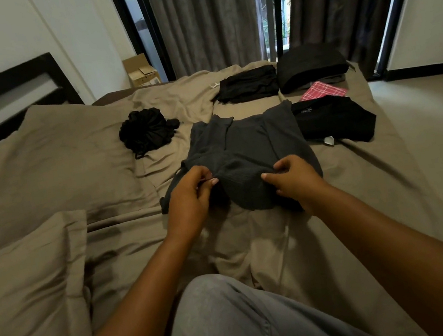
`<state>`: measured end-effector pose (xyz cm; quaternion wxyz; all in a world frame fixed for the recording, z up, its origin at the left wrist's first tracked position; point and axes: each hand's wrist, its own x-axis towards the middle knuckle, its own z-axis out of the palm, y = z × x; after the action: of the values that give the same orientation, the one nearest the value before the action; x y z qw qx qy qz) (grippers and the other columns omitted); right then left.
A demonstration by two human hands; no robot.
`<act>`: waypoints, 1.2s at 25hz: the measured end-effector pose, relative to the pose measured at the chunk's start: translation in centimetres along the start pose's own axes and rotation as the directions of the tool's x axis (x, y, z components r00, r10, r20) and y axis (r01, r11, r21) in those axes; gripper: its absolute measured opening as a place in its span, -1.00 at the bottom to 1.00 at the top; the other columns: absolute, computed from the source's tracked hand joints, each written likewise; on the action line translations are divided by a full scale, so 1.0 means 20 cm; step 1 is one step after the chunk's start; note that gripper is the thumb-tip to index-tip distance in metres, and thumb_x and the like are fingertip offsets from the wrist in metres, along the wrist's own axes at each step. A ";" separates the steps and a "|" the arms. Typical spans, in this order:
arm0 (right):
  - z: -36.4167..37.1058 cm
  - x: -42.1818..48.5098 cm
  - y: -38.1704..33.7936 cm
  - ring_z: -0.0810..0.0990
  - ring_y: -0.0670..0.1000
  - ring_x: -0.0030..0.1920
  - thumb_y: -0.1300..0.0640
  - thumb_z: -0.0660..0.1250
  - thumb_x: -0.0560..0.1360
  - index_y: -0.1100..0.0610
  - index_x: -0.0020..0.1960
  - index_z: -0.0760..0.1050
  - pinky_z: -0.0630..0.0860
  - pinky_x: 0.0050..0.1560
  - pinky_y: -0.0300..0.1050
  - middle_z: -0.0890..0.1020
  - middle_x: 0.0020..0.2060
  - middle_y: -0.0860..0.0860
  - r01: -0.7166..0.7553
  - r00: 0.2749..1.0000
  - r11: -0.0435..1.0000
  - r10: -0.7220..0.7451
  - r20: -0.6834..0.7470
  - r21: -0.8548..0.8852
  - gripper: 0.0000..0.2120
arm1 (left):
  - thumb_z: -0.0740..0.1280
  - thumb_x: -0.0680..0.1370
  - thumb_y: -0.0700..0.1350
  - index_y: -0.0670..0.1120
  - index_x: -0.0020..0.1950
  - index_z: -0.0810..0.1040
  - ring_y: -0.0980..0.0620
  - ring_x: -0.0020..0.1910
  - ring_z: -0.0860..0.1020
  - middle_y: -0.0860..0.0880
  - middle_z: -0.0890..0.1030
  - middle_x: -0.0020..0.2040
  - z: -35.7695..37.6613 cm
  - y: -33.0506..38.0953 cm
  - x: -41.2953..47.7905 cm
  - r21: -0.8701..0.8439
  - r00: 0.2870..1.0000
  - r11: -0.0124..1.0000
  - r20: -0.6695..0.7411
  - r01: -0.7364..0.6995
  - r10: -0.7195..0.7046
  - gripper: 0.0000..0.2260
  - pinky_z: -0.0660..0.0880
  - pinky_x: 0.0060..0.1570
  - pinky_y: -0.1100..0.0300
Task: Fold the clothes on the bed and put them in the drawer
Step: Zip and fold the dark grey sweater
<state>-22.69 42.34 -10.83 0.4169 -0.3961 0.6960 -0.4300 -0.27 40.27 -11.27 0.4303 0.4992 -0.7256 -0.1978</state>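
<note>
The left grip (192, 192) and right grip (292, 180) each pinched the dark grey ribbed top's (248, 140) near edge. Its length ran straight away from both, across the bed (389, 170).

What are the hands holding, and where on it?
Both hold the grey garment by its near edge: the left hand pinches the left side, the right hand grips the right.

Dark grey ribbed garment (243, 147), sides folded in, flat on tan bed (377, 186)
</note>
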 end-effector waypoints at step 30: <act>0.00 0.09 0.00 0.63 -0.06 -0.21 -0.02 0.42 0.57 0.03 -0.02 0.57 0.56 -0.16 -0.16 0.62 -0.20 -0.09 0.211 0.931 0.899 -0.065 0.359 -0.383 -0.88 | 0.44 0.57 -0.13 0.00 0.22 0.62 0.03 0.11 0.65 0.01 0.70 0.09 -0.10 -0.17 0.05 0.013 0.765 0.906 0.530 0.424 -0.366 -0.78 0.57 0.21 0.08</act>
<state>-23.41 40.74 -11.30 0.4039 -0.5922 0.6593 -0.2269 3.04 38.21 -12.14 0.1924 0.5442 -0.6813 -0.4501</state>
